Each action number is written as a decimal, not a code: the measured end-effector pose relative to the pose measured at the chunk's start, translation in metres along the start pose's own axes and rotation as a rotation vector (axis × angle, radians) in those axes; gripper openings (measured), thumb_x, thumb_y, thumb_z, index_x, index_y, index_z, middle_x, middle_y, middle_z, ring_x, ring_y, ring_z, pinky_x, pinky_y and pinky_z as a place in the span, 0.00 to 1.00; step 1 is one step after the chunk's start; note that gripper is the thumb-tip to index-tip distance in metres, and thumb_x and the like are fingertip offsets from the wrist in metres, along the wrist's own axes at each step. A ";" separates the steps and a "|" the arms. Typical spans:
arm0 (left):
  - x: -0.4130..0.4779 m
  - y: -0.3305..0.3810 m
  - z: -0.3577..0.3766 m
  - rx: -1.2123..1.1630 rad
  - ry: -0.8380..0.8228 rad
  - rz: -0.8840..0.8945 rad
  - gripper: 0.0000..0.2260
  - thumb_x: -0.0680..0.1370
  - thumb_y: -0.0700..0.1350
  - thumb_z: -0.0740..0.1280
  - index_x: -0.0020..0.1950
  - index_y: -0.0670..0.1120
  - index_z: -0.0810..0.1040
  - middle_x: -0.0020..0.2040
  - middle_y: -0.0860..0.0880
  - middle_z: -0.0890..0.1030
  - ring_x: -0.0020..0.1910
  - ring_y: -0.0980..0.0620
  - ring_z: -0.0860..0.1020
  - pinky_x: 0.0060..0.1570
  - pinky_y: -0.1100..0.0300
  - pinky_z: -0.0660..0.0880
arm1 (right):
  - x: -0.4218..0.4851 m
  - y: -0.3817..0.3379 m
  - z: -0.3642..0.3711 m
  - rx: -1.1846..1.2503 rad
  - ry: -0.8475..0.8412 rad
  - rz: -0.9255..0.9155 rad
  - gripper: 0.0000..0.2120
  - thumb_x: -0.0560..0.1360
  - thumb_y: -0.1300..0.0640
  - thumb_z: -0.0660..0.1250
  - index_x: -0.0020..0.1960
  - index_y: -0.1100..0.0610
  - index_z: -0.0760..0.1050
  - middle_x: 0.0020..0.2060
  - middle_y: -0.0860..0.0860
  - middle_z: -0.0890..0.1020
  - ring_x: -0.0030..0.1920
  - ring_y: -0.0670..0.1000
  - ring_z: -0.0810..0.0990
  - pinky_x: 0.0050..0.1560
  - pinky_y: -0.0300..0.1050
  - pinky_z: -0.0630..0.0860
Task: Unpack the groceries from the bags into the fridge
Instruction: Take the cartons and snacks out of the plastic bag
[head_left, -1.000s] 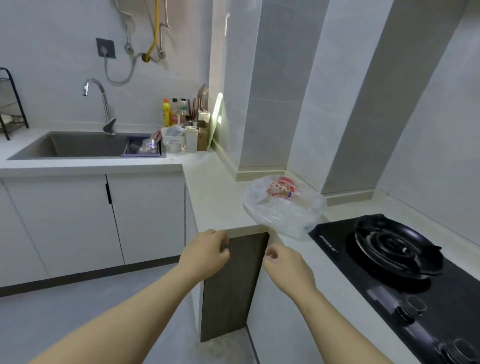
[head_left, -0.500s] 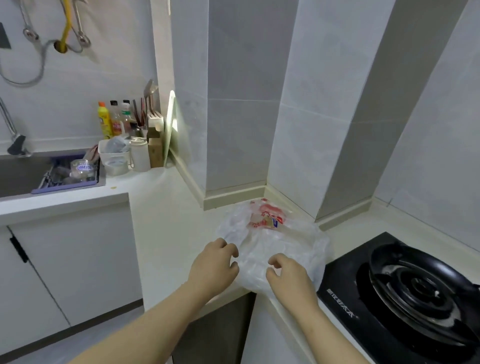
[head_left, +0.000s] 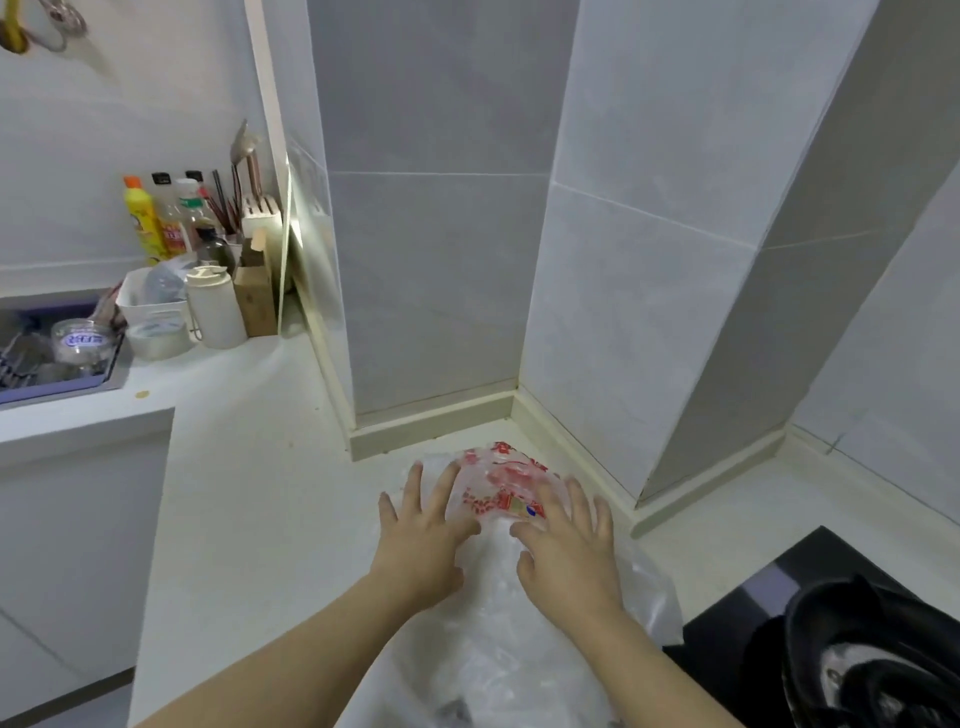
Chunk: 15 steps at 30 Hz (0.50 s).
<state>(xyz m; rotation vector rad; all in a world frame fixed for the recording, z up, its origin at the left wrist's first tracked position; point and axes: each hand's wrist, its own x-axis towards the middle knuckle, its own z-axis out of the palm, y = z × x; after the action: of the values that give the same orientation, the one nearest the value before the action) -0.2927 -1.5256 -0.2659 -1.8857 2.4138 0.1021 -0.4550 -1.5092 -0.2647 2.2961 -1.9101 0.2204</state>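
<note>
A clear plastic grocery bag (head_left: 498, 639) with red print near its top lies on the white counter (head_left: 249, 493), in the corner by the tiled column. My left hand (head_left: 421, 540) rests flat on the bag's left side, fingers spread. On the right side lies my right hand (head_left: 569, 556), also flat with fingers apart, partly over the red print. Neither hand grips anything. What the bag holds is blurred. No fridge is in view.
A black gas hob (head_left: 841, 639) sits right beside the bag. At the back left stand bottles (head_left: 156, 218), a knife block (head_left: 257, 280), a white jug (head_left: 215, 306) and a sink rack (head_left: 57, 358). Tiled walls close the corner behind.
I have come closer to the counter. Both hands moved forward from the counter's edge onto the bag and spread flat over it.
</note>
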 end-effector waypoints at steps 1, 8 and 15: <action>0.006 -0.001 0.003 0.024 -0.045 -0.019 0.18 0.77 0.49 0.62 0.66 0.61 0.68 0.76 0.48 0.32 0.72 0.36 0.31 0.68 0.32 0.42 | 0.005 0.003 0.004 -0.034 -0.052 -0.033 0.17 0.47 0.52 0.80 0.34 0.43 0.81 0.57 0.54 0.81 0.62 0.60 0.67 0.61 0.60 0.58; 0.034 -0.029 0.004 -0.133 -0.065 -0.187 0.30 0.76 0.37 0.61 0.73 0.59 0.58 0.75 0.46 0.32 0.73 0.36 0.56 0.62 0.49 0.71 | 0.045 0.018 0.018 -0.206 -0.279 -0.044 0.23 0.77 0.55 0.57 0.72 0.49 0.62 0.76 0.51 0.40 0.74 0.62 0.34 0.67 0.62 0.28; 0.060 -0.066 -0.012 -0.554 0.043 -0.189 0.25 0.71 0.29 0.61 0.63 0.51 0.69 0.70 0.48 0.64 0.56 0.48 0.73 0.49 0.57 0.74 | 0.078 0.024 0.019 -0.096 -0.197 0.022 0.28 0.76 0.56 0.58 0.75 0.49 0.54 0.76 0.53 0.41 0.74 0.59 0.49 0.70 0.52 0.53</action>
<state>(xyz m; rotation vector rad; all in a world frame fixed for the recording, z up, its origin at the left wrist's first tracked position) -0.2429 -1.6003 -0.2607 -2.3343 2.3855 0.7981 -0.4641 -1.5923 -0.2664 2.3098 -1.9888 -0.0965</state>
